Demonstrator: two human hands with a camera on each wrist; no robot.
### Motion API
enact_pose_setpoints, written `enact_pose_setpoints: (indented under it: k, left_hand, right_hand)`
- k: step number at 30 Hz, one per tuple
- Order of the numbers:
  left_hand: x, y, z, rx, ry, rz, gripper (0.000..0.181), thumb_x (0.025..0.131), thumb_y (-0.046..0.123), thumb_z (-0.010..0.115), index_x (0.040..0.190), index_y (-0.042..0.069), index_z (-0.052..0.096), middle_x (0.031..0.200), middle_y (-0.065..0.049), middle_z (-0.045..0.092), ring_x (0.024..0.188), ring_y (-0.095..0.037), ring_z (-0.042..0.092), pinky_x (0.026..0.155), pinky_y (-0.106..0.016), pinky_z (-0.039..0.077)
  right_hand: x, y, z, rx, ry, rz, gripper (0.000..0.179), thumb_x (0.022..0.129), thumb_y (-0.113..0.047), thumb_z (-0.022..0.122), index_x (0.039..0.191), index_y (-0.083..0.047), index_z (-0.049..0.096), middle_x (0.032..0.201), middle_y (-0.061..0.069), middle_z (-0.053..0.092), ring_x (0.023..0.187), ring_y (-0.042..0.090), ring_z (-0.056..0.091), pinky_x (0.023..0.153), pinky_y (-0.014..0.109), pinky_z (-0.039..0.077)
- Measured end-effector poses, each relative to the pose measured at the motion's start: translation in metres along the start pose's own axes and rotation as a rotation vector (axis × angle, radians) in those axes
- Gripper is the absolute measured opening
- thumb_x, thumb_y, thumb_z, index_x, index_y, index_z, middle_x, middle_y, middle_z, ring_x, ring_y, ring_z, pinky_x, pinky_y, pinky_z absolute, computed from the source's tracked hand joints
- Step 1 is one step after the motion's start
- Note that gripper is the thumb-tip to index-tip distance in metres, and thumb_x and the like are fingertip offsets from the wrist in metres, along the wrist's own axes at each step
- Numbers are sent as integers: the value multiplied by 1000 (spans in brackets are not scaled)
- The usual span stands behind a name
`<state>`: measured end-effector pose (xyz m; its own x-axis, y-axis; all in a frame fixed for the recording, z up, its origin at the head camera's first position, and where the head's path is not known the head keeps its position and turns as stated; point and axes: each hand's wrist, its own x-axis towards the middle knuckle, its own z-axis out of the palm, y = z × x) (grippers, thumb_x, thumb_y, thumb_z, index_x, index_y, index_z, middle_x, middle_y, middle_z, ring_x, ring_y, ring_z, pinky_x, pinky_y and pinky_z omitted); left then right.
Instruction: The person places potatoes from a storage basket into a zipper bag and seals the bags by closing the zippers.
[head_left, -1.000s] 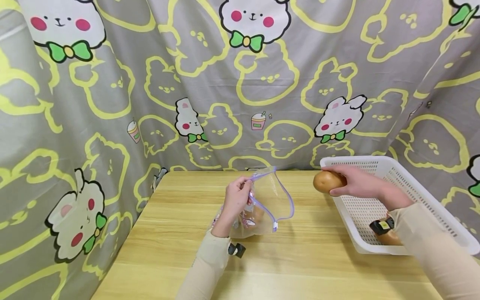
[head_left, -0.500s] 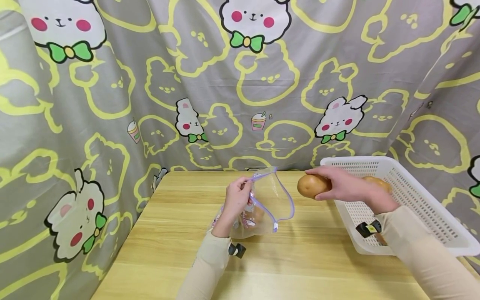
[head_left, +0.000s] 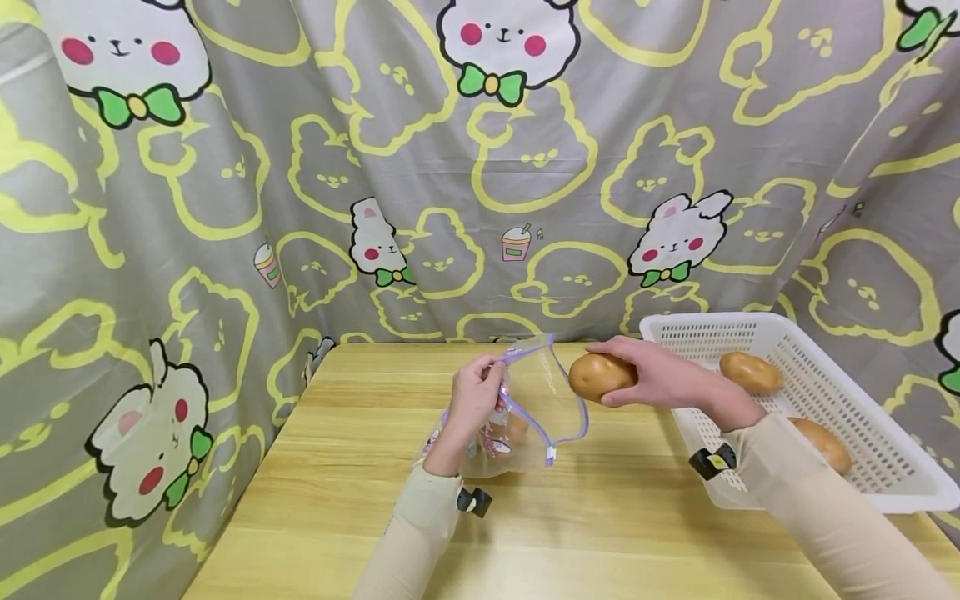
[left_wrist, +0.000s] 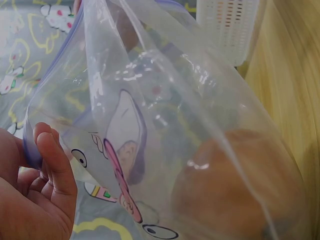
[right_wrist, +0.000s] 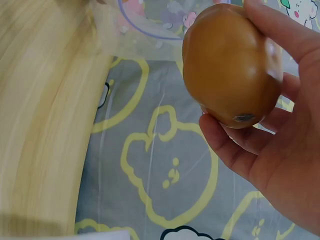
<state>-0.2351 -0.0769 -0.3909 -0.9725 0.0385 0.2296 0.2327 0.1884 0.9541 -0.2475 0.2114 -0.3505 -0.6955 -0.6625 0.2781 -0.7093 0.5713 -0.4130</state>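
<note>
My left hand [head_left: 477,392] pinches the purple-edged rim of a clear zip bag [head_left: 536,446], whose mouth gapes to the right. Through the printed plastic in the left wrist view, a brown potato [left_wrist: 235,185] shows at the bottom of the bag. With fingers and thumb around it, my right hand [head_left: 663,375] holds another potato [head_left: 600,377] just at the right side of the bag's mouth. A dark spot marks that potato's skin in the right wrist view. Whether it touches the rim, I cannot tell.
A white perforated basket [head_left: 716,492] stands on the right of the wooden table [head_left: 337,517]. Inside lie one potato [head_left: 752,372] near the back and another potato [head_left: 825,446] partly behind my right sleeve. A patterned grey curtain [head_left: 450,167] hangs behind the table.
My right hand has carried its potato leftward from over the basket's edge to the bag's mouth. The potatoes in the basket are more exposed now. My left hand and the bag stay put.
</note>
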Motion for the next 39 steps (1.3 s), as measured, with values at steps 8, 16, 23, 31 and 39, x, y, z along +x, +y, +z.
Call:
enact_pose_setpoints:
  k: [8, 16, 23, 31, 39]
  left_hand:
    - [1, -1, 0, 8, 7, 3, 21, 97, 10, 50, 104, -1, 67, 56, -2, 52, 39, -9, 46, 37, -18, 42]
    - [-1, 0, 0, 5, 21, 24, 20, 96, 11, 50, 100, 2, 67, 56, -2, 53, 39, -9, 45, 37, -18, 43]
    - [0, 1, 0, 5, 24, 15, 20, 97, 11, 51, 100, 1, 67, 56, -2, 52, 39, -9, 46, 37, -18, 43]
    - [-4, 12, -2, 4, 11, -9, 20, 97, 7, 50, 103, -3, 66, 58, -7, 53, 40, -9, 46, 38, -17, 42]
    - [-18, 41, -4, 10, 12, 26, 20, 96, 2, 48, 100, -8, 65, 59, -11, 54, 40, -6, 45, 39, -17, 43]
  right_hand:
    - [11, -8, 9, 81, 15, 26, 66, 75, -39, 79, 128, -12, 50, 111, 0, 60, 90, 14, 57, 75, 34, 49]
    - [18, -13, 19, 80, 1, 0, 62, 76, -35, 79, 125, -11, 51, 112, 1, 59, 88, 14, 57, 75, 34, 49]
    - [26, -17, 27, 28, -14, -80, 63, 74, -31, 81, 127, -7, 55, 120, 6, 57, 102, 22, 54, 82, 40, 49]
    - [33, -24, 34, -6, -66, -94, 63, 75, -31, 81, 129, -9, 56, 122, 5, 57, 102, 20, 54, 83, 37, 50]
    - [33, -31, 37, -59, -74, -91, 64, 75, -31, 80, 130, -10, 55, 125, 7, 56, 109, 24, 53, 88, 41, 48]
